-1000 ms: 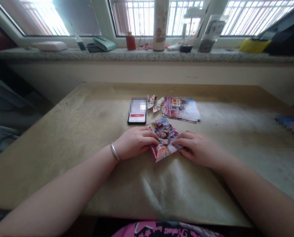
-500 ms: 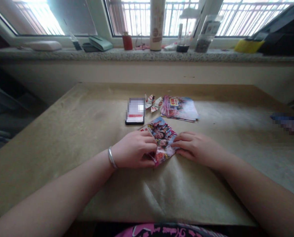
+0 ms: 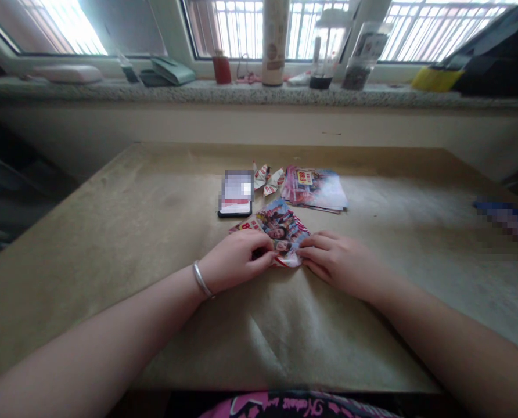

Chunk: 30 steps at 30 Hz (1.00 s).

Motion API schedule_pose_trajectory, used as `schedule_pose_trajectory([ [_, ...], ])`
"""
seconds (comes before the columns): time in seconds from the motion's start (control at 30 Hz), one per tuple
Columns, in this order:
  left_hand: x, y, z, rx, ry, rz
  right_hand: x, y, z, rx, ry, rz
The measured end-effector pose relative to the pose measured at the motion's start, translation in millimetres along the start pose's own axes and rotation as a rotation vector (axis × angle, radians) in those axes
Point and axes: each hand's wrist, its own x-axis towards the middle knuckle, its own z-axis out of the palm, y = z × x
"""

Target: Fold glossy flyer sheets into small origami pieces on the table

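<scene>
A colourful printed paper sheet (image 3: 285, 219) lies on the table with its near corner folded up, showing a striped edge. My left hand (image 3: 244, 255), a silver bangle on its wrist, pinches that folded part between thumb and fingers. My right hand (image 3: 344, 261) grips the right side of the sheet at its edge, fingers close together; its thumb is mostly hidden. Just beyond the sheet are a phone (image 3: 235, 194) with a lit screen, a small folded paper figure (image 3: 269, 180) and a stack of similar printed sheets (image 3: 324, 191).
The table is covered in a tan, slightly wrinkled sheet (image 3: 111, 232). A blurred bluish item (image 3: 507, 220) lies at the far right. On the granite windowsill (image 3: 224, 96) stand a tall bottle (image 3: 275, 46), a red jar (image 3: 221, 68), a green case (image 3: 174, 69) and a yellow object (image 3: 435, 78).
My left hand has brought the near corner of the paper up and over, away from me. The right hand stays at the right edge. The whole view has shifted slightly.
</scene>
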Motion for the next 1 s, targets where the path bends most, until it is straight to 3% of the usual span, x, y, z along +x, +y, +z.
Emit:
schedule_pose_trajectory([
  [0.17,3.7,-7.5,4.7,0.014,0.105,-0.037,2.0,1.8,3.8,0.025,0.026,0.026],
  [0.6,0.6,-8.2,5.9,0.284,0.107,-0.142,4.6,2.3,8.4,0.033,0.115,0.11],
  [0.77,2.1,-11.1,7.1,0.364,0.147,-0.171,8.0,1.6,9.4,0.032,0.081,0.024],
  [1.0,0.6,-6.6,6.0,0.466,0.129,-0.18,7.2,3.9,10.4,0.044,0.076,0.026],
])
